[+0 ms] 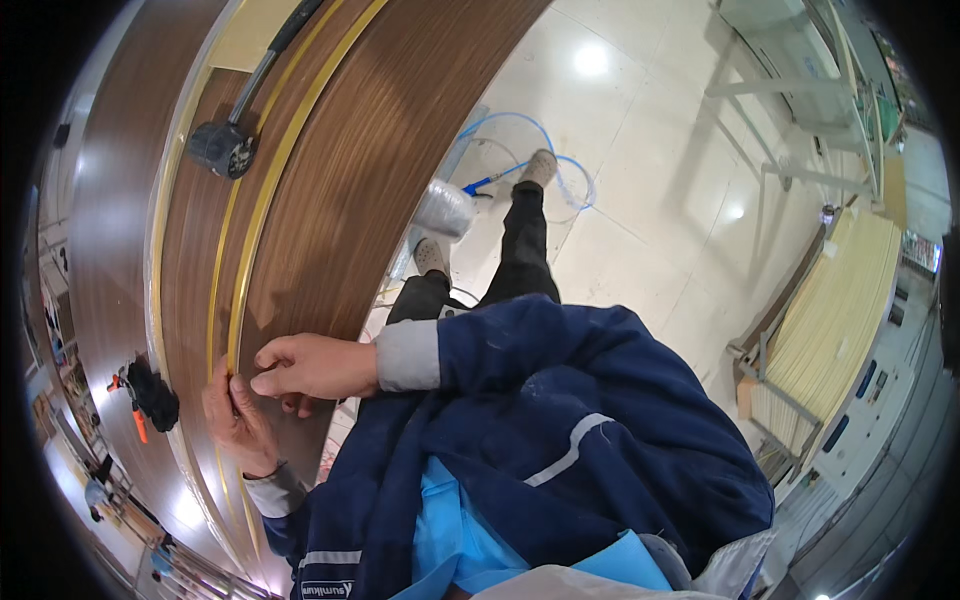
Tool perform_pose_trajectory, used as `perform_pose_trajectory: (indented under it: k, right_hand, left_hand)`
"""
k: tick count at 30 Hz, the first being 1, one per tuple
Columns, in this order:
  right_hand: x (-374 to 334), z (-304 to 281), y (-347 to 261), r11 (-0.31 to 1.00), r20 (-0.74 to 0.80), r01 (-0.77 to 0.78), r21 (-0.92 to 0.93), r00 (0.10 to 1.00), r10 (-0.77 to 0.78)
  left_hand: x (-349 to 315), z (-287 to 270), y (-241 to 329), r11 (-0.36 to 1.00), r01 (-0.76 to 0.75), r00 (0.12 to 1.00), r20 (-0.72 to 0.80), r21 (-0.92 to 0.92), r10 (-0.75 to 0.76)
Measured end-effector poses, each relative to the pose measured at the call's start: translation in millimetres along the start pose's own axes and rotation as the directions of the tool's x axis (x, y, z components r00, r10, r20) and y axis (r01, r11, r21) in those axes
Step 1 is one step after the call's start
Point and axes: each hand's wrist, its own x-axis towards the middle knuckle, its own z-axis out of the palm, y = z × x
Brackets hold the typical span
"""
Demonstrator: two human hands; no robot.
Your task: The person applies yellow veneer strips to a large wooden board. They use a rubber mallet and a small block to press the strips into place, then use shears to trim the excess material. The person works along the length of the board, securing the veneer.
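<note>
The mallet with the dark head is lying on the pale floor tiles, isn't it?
Not quite: the head camera view shows the mallet with the dark head lying on the brown wood-grain panels, not the pale floor tiles.

A navy work jacket (640, 390) fills the lower middle of the frame, its broad sleeves ending in plain light-grey cuffs (408, 355). A pale strip (568, 452) slants across the dark cloth, and another band (330, 557) sits at lower left above a small white-lettered badge (327, 590). Bright blue fabric (455, 525) shows at the jacket's opening. Black trousers (525, 240) lead up the frame to light greyish clogs (541, 168).
</note>
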Motion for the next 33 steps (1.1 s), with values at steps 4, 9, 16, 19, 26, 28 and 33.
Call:
perform_pose_trajectory:
  k: [4, 9, 16, 19, 26, 28, 33]
  right_hand:
    - [-33.3, -8.0, -29.8, 0.861, 0.147, 0.186, -0.473, 0.98, -0.131]
    - [-99.8, -76.7, -80.5, 0.772, 0.432, 0.248, -0.585, 0.901, 0.037]
    - [-145.6, -101.6, -100.7, 0.806, 0.308, 0.053, -0.59, 0.937, 0.164]
    - [-140.9, -97.6, -101.1, 0.83, 0.325, 0.146, -0.539, 0.944, 0.046]
    - [-151.4, -89.5, -125.2, 0.571, 0.156, 0.441, -0.692, 0.864, -0.478]
    - [-159.6, -92.7, -137.6, 0.294, 0.13, 0.476, -0.829, 0.674, -0.727]
    - [-144.9, -112.1, -181.6, -0.465, 0.488, 0.152, -0.872, 0.34, -0.804]
  left_hand:
    - [-18.0, 10.6, 13.6, 0.992, 0.09, 0.981, -0.18, 0.089, -0.073]
    - [-23.8, 55.5, 35.8, 0.96, 0.162, 0.907, -0.418, 0.23, -0.053]
    - [-20.1, 87.3, 44.4, 0.936, 0.163, 0.885, -0.465, 0.313, 0.001]
    - [-19.5, 86.3, 46.7, 0.94, 0.179, 0.879, -0.475, 0.291, -0.02]
    - [-24.4, 67.2, 43.4, 0.948, 0.125, 0.903, -0.43, 0.293, 0.014]
    - [-31.4, 60.1, 38.5, 0.958, 0.082, 0.899, -0.435, 0.276, 0.048]
    - [-64.4, 39.7, 13.2, 0.953, 0.112, 0.902, -0.432, 0.283, 0.023]
